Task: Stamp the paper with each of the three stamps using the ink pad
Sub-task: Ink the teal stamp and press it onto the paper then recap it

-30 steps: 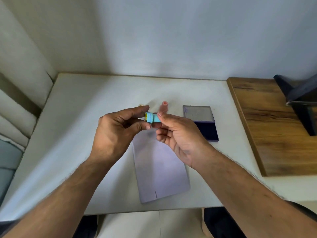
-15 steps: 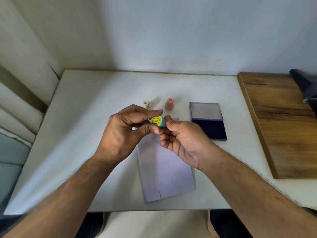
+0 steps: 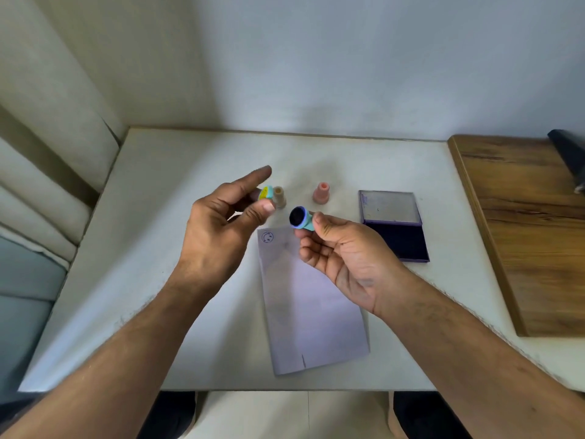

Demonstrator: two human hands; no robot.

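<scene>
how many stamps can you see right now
3. The blue stamp is held in the right hand, its cap in the left hand; the beige stamp and pink stamp stand on the table behind the paper.

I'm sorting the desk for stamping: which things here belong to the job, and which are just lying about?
For the job:
blue stamp in the right hand
its cap in the left hand
beige stamp
pink stamp
ink pad, open
paper

Lying about:
wooden board
dark object on it
</scene>
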